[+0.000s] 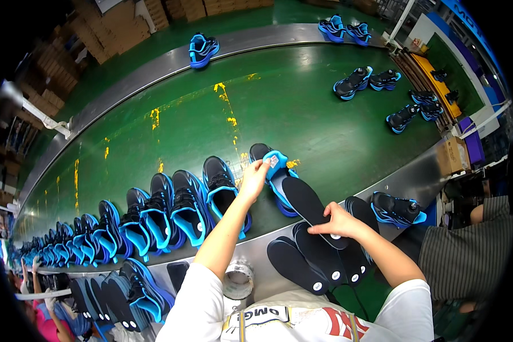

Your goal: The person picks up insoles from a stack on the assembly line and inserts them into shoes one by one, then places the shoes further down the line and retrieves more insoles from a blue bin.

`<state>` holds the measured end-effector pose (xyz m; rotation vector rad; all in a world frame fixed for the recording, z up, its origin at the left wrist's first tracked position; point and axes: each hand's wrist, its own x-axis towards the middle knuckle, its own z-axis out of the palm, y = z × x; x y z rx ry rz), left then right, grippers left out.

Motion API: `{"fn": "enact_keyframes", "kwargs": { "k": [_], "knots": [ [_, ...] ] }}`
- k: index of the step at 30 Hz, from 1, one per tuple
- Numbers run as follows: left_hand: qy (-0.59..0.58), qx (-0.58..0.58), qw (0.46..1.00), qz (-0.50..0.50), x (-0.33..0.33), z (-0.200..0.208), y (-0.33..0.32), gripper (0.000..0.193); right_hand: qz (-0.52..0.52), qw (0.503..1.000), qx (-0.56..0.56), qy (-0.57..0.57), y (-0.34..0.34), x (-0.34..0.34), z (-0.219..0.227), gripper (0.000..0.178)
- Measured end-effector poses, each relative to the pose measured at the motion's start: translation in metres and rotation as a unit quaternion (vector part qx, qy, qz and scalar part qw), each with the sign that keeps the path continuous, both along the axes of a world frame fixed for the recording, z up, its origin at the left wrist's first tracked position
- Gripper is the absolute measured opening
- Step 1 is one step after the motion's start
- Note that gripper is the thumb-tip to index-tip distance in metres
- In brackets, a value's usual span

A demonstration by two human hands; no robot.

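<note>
My left hand [255,178] pinches the bright blue tongue of a black and blue sneaker [260,151], which stands on the green conveyor belt in front of me. In my right hand [342,222], thumb and fingers grip the heel end of a black insole [303,199]. The insole slants down over the sneaker's opening, its front end at the collar; how far it reaches inside I cannot tell. Below my right hand, several loose black insoles [293,265] with round white marks at their heels overlap on the metal edge.
A long row of sneakers [185,202] lines the belt to my left. One sneaker [392,210] stands on the metal ledge at right. Near my body are a round container [238,280] and a dark phone-like object [178,275]. A person in striped clothing [461,251] is close by on the right.
</note>
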<state>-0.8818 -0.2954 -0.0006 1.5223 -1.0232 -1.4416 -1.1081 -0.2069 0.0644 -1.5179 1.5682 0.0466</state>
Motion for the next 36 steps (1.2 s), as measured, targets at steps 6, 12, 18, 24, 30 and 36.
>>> {"fn": "enact_keyframes", "kwargs": {
  "k": [6,12,18,24,30,36],
  "knots": [
    [-0.235,-0.128,0.961,-0.073,-0.013,0.008,0.002,0.047,0.055,0.994,-0.097,-0.016,-0.011,-0.01,0.044,0.029],
    [-0.23,-0.109,0.965,-0.066,-0.004,-0.013,-0.013,0.048,-0.013,0.993,0.047,-0.107,-0.061,0.025,0.042,0.017],
    [-0.238,-0.127,0.954,-0.13,-0.003,-0.009,-0.018,0.039,0.188,0.958,-0.167,0.139,-0.077,0.082,-0.041,0.016],
    [-0.221,-0.138,0.957,-0.127,0.005,-0.008,-0.014,0.04,0.213,0.886,-0.39,0.133,-0.051,0.079,-0.048,0.022],
    [-0.178,-0.11,0.971,-0.116,0.002,-0.01,-0.015,0.041,0.254,0.934,-0.126,0.219,-0.062,0.078,-0.012,0.034],
    [-0.137,-0.102,0.977,-0.13,0.004,-0.014,-0.016,0.042,0.293,0.915,-0.2,0.194,-0.064,0.081,-0.039,0.018]
  ]
}}
